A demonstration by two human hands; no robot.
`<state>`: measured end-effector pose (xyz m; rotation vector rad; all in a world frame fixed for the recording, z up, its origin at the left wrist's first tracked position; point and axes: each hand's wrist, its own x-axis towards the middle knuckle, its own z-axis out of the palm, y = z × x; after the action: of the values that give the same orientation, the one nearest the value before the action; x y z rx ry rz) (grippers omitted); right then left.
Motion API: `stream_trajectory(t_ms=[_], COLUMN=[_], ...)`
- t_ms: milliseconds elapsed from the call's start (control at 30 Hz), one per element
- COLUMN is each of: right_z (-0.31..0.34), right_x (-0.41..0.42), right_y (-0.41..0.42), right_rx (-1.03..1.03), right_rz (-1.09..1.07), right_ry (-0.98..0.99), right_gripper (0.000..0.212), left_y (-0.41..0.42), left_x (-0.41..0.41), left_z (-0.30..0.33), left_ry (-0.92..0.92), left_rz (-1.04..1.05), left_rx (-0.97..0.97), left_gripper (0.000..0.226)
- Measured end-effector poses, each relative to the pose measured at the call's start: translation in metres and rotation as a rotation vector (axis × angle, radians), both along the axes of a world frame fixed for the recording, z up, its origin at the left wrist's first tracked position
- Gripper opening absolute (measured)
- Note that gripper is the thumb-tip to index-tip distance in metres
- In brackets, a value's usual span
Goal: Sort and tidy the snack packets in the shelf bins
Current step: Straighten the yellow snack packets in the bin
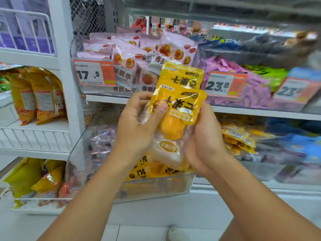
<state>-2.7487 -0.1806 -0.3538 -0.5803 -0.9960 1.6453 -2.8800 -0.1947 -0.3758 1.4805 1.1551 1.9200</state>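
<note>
I hold a small stack of yellow mango snack packets upside down in front of the shelf. My left hand grips the stack from the left, thumb pressed on the front packet. My right hand grips it from the right, fingers behind the packets. Below my hands a clear plastic bin holds more of the same yellow packets. Another bin to the right also has yellow packets.
The upper shelf carries pink jujube packets, purple packets and green ones, with orange price tags in front. White wire racks at the left hold yellow bags. Blue packets lie at the right.
</note>
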Motion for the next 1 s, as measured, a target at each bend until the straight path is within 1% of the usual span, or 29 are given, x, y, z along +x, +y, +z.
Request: stream_trajectory(t_ms=[33, 67, 100, 133, 167, 200, 267, 333, 433, 533, 600, 667, 700, 733, 800, 833, 867, 900, 933, 1000], right_z=[0.002, 0.003, 0.0, -0.006, -0.013, -0.021, -0.036, -0.041, -0.045, -0.045, -0.046, -0.049, -0.051, -0.055, -0.061, -0.065, -0.07, -0.075, -0.079, -0.086], right_x=[0.015, 0.031, 0.048, 0.064, 0.082, 0.099, 0.13, 0.158, 0.195, 0.221, 0.233, 0.24, 0.243, 0.245, 0.247, 0.249, 0.251, 0.254, 0.257, 0.264], right_y=[-0.005, -0.01, -0.014, -0.016, -0.018, -0.015, -0.002, 0.014, 0.039, 0.066, 0.092, 0.116, 0.127, 0.134, 0.136, 0.133, 0.127, 0.122, 0.118, 0.119], right_rx=[-0.011, -0.012, 0.004, 0.025, 0.024, -0.019, -0.153, -0.261, -0.27, -0.256, -0.244, -0.214, -0.192, -0.164, -0.086, -0.029, 0.032, 0.091, 0.135, 0.177], right_rz=[0.031, 0.043, 0.021, -0.038, -0.13, -0.205, -0.268, -0.347, -0.469, -0.484, -0.521, -0.621, -0.689, -0.765, -0.849, -0.846, -0.826, -0.8, -0.776, -0.768], right_ry=[0.018, 0.008, -0.043, -0.117, -0.167, -0.188, -0.187, -0.155, -0.17, -0.208, -0.262, -0.401, -0.509, -0.624, -0.811, -0.881, -0.957, -1.033, -1.081, -1.104], right_gripper=[0.061, 0.062, 0.054, 0.042, 0.032, 0.026, 0.025, 0.028, 0.025, 0.025, 0.027, 0.032, 0.038, 0.046, 0.053, 0.05, 0.043, 0.035, 0.03, 0.029], left_y=[0.0, 0.002, 0.002, 0.004, 0.008, 0.01, 0.016, 0.023, 0.03, 0.057, 0.085, 0.111, 0.12, 0.127, 0.133, 0.134, 0.135, 0.136, 0.138, 0.141], left_x=[0.015, 0.03, 0.047, 0.063, 0.081, 0.098, 0.13, 0.154, 0.178, 0.197, 0.211, 0.223, 0.228, 0.232, 0.239, 0.243, 0.245, 0.247, 0.249, 0.252], left_z=[0.001, -0.001, -0.004, -0.009, -0.015, -0.021, -0.028, -0.032, -0.029, -0.031, -0.036, -0.041, -0.044, -0.047, -0.052, -0.052, -0.052, -0.053, -0.053, -0.056], left_ry=[-0.025, -0.054, -0.051, -0.006, 0.072, 0.145, 0.251, 0.369, 0.631, 0.84, 0.902, 0.945, 0.997, 1.074, 1.246, 1.306, 1.355, 1.401, 1.441, 1.464], left_rz=[0.006, -0.007, -0.013, -0.004, 0.002, -0.011, -0.072, -0.141, -0.204, -0.201, -0.178, -0.134, -0.101, -0.064, 0.018, 0.062, 0.099, 0.126, 0.139, 0.147], left_rx=[-0.019, -0.052, -0.095, -0.143, -0.18, -0.211, -0.262, -0.265, -0.196, -0.164, -0.175, -0.246, -0.278, -0.286, -0.246, -0.227, -0.228, -0.234, -0.245, -0.246], left_gripper=[0.017, 0.016, 0.016, 0.016, 0.015, 0.015, 0.027, 0.035, 0.035, 0.056, 0.066, 0.085, 0.09, 0.088, 0.072, 0.064, 0.059, 0.058, 0.063, 0.07])
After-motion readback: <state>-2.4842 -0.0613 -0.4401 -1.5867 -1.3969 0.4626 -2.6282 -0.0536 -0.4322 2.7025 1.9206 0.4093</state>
